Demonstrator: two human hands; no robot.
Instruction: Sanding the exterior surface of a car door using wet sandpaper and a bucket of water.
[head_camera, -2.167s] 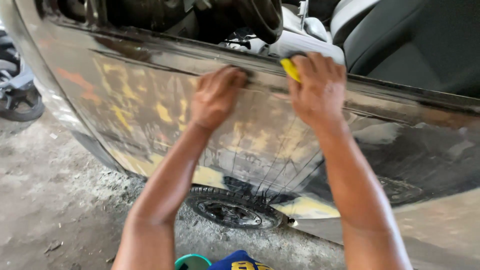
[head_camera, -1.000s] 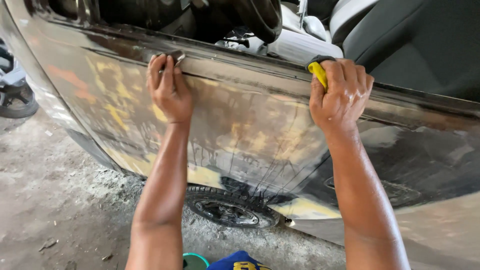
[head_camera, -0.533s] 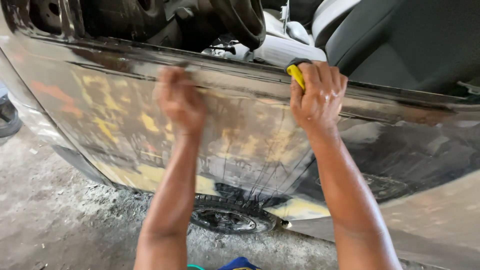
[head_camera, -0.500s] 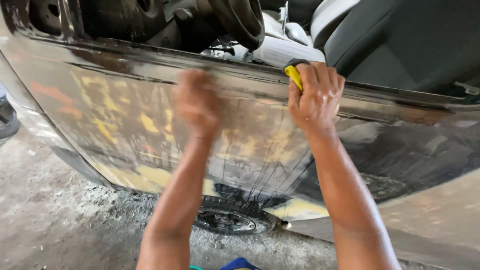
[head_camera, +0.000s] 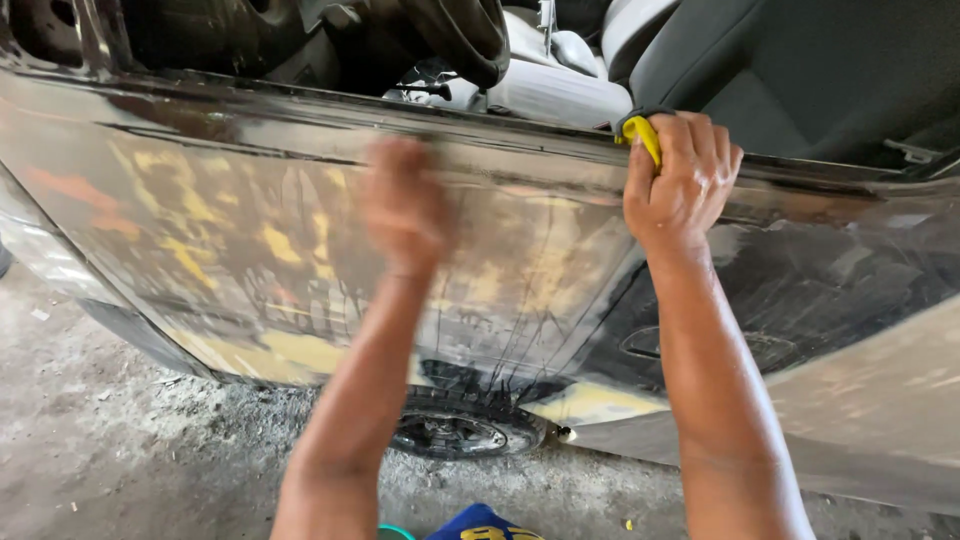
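Note:
A car door panel (head_camera: 220, 230), dark with sanded yellow and orange patches, fills the view. My left hand (head_camera: 405, 205) lies flat against the panel's middle and is blurred by motion; I cannot make out anything under its fingers. My right hand (head_camera: 680, 180) grips the door's top edge, fingers curled around a small yellow pad (head_camera: 643, 135) that sticks out above them. Both forearms reach up from the bottom of the view.
Through the open window I see a steering wheel (head_camera: 470, 35) and a dark seat (head_camera: 800, 70). A wheel (head_camera: 450, 430) lies on the dusty concrete floor below the door. A blue object (head_camera: 480, 522) and a green rim (head_camera: 397, 533) sit at the bottom edge.
My left hand slid along the panel, first left up to the top edge, then back right and down towards the middle. My right hand stayed on the top edge with the yellow pad.

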